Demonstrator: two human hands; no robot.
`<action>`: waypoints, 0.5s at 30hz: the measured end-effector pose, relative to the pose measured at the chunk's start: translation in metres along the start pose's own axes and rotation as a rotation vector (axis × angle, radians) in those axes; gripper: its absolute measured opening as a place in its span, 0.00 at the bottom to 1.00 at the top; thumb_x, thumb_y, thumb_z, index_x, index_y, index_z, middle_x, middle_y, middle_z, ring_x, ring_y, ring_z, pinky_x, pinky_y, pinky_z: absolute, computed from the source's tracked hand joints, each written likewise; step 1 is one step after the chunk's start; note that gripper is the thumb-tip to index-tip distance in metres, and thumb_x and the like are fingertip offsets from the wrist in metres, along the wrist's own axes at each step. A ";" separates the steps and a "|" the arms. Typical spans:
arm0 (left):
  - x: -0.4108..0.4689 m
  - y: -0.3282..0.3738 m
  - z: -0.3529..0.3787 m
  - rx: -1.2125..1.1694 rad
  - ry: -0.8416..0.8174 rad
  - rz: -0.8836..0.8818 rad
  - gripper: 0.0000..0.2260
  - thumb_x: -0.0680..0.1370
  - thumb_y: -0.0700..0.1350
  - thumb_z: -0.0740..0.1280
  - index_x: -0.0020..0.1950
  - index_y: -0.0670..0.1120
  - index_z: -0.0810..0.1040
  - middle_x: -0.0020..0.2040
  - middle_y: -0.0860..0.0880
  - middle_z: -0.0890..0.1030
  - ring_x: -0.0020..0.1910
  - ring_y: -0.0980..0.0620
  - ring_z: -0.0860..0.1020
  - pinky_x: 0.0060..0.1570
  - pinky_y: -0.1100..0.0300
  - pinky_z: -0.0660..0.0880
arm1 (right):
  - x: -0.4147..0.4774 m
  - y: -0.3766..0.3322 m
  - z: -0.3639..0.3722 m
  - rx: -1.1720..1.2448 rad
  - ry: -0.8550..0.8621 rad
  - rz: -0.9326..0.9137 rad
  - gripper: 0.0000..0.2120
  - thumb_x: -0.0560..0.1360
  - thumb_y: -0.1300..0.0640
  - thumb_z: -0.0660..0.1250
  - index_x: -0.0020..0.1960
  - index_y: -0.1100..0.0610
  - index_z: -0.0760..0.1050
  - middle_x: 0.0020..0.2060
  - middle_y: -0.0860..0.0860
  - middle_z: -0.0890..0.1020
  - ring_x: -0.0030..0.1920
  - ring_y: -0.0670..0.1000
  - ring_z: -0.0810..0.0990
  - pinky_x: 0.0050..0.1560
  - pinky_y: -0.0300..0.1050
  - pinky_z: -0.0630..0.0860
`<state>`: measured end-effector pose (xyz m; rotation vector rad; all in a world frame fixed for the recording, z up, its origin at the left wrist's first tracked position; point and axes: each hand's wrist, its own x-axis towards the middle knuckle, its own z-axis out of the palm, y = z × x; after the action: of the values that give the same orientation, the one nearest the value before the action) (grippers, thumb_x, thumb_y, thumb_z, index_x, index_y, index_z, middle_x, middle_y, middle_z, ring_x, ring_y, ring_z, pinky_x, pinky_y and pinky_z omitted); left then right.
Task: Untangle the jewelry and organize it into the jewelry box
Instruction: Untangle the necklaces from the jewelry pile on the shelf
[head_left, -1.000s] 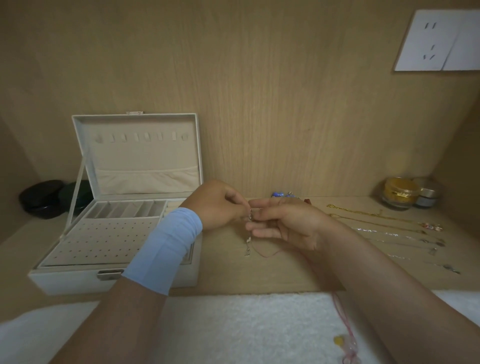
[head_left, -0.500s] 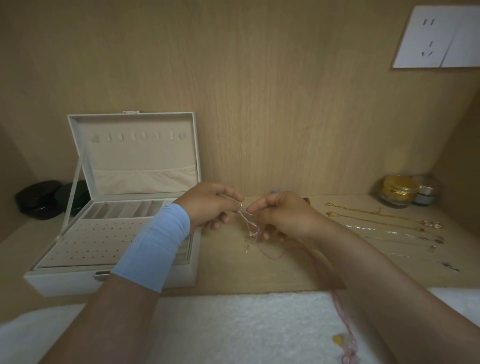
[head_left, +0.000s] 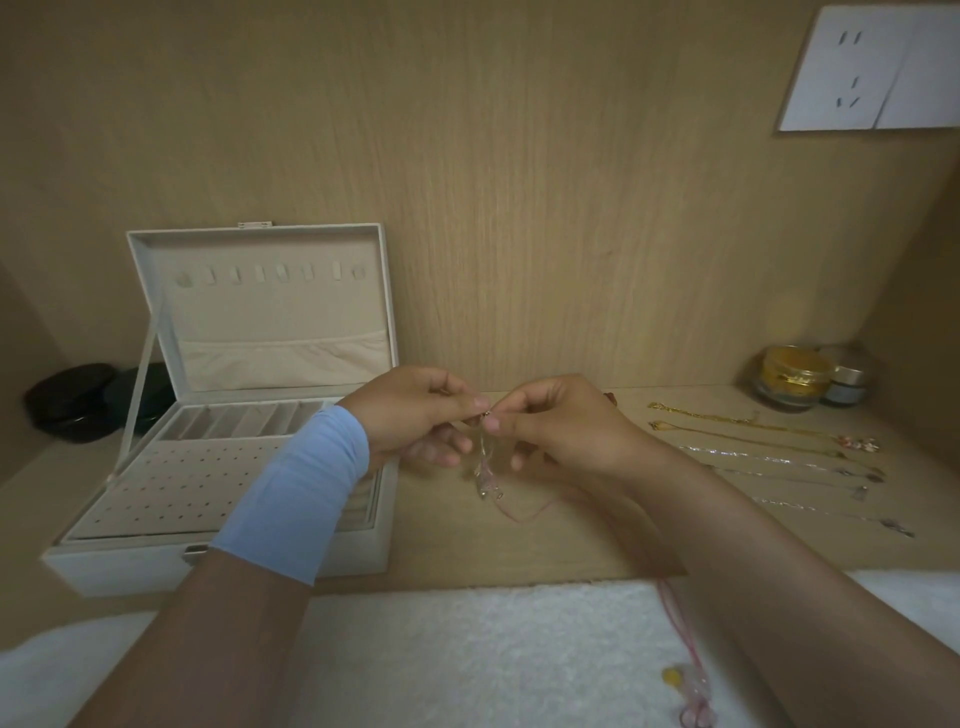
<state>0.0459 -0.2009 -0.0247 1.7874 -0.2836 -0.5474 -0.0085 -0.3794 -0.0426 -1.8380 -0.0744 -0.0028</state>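
Observation:
A tangled bunch of thin chains (head_left: 484, 467) hangs between my hands above the wooden shelf. My left hand (head_left: 415, 415) and my right hand (head_left: 561, 426) both pinch its top end with thumb and forefinger, fingertips almost touching. A pink cord (head_left: 524, 512) trails from the tangle under my right forearm to a beaded end (head_left: 691, 686) on the white towel. The white jewelry box (head_left: 223, 564) stands open to the left, its lid upright, and my left wrist hides part of its tray.
Several straightened gold and silver chains (head_left: 769, 457) lie in rows on the shelf at the right. Two small jars (head_left: 795, 382) stand in the back right corner. Dark round cases (head_left: 78, 402) sit behind the box at the left. A white towel (head_left: 467, 649) covers the front edge.
Both hands have lifted the tangle off the shelf and moved slightly apart. The chains now dangle from the pinched ends instead of lying under my right hand.

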 end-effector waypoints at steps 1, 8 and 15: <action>0.000 0.000 0.001 -0.009 0.010 0.006 0.07 0.75 0.44 0.72 0.49 0.42 0.79 0.41 0.48 0.83 0.34 0.53 0.80 0.30 0.61 0.79 | 0.000 -0.001 0.000 -0.008 0.004 0.000 0.07 0.74 0.62 0.73 0.49 0.66 0.83 0.35 0.56 0.83 0.28 0.50 0.77 0.24 0.30 0.66; 0.001 -0.001 -0.004 0.003 0.038 0.037 0.06 0.76 0.43 0.72 0.51 0.43 0.82 0.37 0.50 0.82 0.29 0.56 0.76 0.26 0.65 0.74 | 0.005 0.003 -0.004 0.008 0.041 0.023 0.04 0.76 0.58 0.72 0.45 0.59 0.84 0.36 0.51 0.85 0.28 0.48 0.80 0.27 0.40 0.61; 0.002 0.001 -0.004 0.148 0.080 0.100 0.04 0.77 0.43 0.70 0.48 0.43 0.82 0.38 0.52 0.82 0.28 0.56 0.75 0.23 0.65 0.71 | 0.003 0.001 -0.019 -0.343 -0.122 0.161 0.09 0.76 0.59 0.66 0.39 0.60 0.81 0.39 0.57 0.86 0.33 0.52 0.80 0.32 0.40 0.75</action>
<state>0.0494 -0.1981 -0.0234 1.9216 -0.3640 -0.3918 -0.0047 -0.3973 -0.0384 -2.1812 -0.0107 0.2215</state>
